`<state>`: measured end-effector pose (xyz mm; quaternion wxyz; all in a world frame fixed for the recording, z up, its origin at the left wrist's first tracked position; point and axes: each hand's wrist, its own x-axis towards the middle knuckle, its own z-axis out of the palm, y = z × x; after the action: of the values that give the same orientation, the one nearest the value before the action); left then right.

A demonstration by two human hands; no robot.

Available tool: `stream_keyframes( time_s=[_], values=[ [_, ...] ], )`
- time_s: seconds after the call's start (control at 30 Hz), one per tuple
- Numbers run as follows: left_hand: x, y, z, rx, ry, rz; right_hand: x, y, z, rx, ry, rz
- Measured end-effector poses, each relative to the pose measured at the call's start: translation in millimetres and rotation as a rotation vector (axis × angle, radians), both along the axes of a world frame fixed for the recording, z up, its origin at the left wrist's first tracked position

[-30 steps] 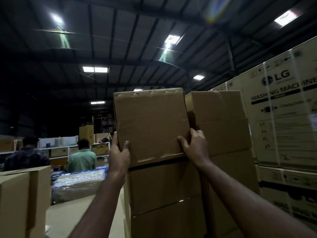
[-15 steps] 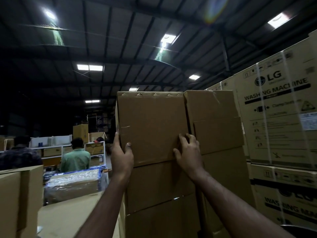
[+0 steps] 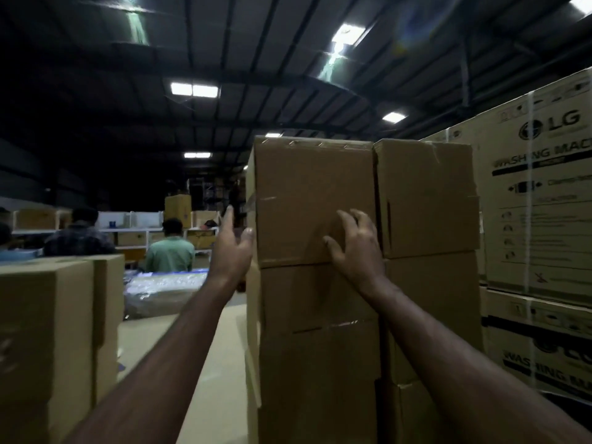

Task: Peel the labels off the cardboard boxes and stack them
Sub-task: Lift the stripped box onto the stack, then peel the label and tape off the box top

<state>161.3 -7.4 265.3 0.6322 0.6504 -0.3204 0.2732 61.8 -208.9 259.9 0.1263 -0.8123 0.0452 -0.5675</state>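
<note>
A plain brown cardboard box (image 3: 304,187) sits on top of a stack of like boxes (image 3: 317,357) right in front of me. My left hand (image 3: 232,248) hovers just off the box's left edge, fingers spread, holding nothing. My right hand (image 3: 358,245) is in front of the box's lower right face with fingers spread and slightly bent; whether the fingertips touch the cardboard is unclear. No label shows on the faces toward me.
A second stack of brown boxes (image 3: 426,200) stands tight against the right of mine. Strapped washing machine cartons (image 3: 541,193) rise at far right. More cardboard boxes (image 3: 61,331) stand at lower left, a plastic-wrapped bundle (image 3: 160,290) behind them. Two seated people (image 3: 171,248) work at far tables.
Both hands have let go of the top box and pulled back with fingers spread. The box now rests squarely on the stack. My view has shifted left and down.
</note>
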Motion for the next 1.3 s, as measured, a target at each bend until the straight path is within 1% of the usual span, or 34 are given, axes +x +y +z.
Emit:
stream_keyframes(
  time_s=[0.13,0.23,0.37,0.5,0.6,0.7,0.8,0.87,0.93,1.0,1.07,1.13,1.23,1.3],
  values=[
    [1,51,-2,0.004,-0.018,0.120,1,45,8,-0.075,-0.088,0.087],
    [10,100,-11,-0.038,0.043,0.215,10,91,9,-0.088,-0.131,0.214],
    [20,166,-32,-0.087,0.104,0.359,32,160,-5,-0.105,-0.127,0.408],
    [49,241,-70,-0.121,0.139,0.523,76,227,-36,-0.101,-0.033,0.586],
    [71,300,-97,-0.098,0.227,0.691,123,270,-63,-0.019,0.131,0.671],
    [92,350,-121,-0.020,0.304,0.874,176,309,-92,0.090,0.306,0.730],
    [114,392,-150,0.038,0.387,0.969,224,343,-119,0.142,0.413,0.768],
    [132,418,-167,0.068,0.433,1.000,252,368,-134,0.154,0.487,0.788],
    [151,441,-175,0.078,0.523,1.006,272,393,-147,0.193,0.538,0.821],
    [165,460,-178,0.015,0.594,0.980,286,413,-156,0.291,0.580,0.869],
    [179,478,-181,-0.033,0.616,0.969,295,428,-163,0.391,0.616,0.948],
    [192,490,-185,-0.064,0.645,0.896,304,437,-168,0.433,0.623,0.980],
    [194,491,-184,-0.132,0.683,0.727,310,445,-171,0.455,0.614,0.983],
    [193,487,-183,-0.125,0.695,0.656,312,446,-172,0.449,0.610,0.972]
  ],
)
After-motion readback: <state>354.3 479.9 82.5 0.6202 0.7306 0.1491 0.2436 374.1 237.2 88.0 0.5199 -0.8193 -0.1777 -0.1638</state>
